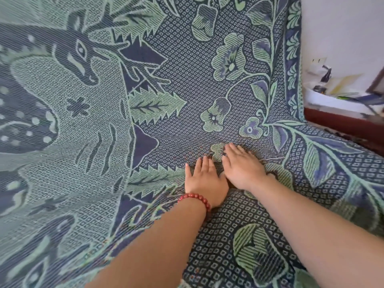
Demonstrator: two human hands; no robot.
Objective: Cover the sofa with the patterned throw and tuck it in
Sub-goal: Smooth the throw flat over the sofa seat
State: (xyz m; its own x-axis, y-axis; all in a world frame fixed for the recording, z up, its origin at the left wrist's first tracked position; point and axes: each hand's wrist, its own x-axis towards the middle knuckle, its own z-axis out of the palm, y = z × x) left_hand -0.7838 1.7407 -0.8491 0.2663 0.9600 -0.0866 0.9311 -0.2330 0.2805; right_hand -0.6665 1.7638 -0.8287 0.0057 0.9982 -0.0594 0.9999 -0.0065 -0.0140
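The patterned throw (187, 84), navy and pale green with a deer, leaves and flowers, lies spread over the sofa's back and seat and hides the sofa almost wholly. My left hand (204, 181), with a red bead bracelet at the wrist, rests flat on the throw, fingers pointing into the crease where seat meets back. Beside it and touching it, my right hand (242, 165) also lies flat with its fingertips pressed into that crease. Neither hand holds anything.
At the right, past the throw's border, stand a white wall (340, 28) and a white ledge (332, 100) with pens and papers. Below it runs a dark red wooden edge (340, 123).
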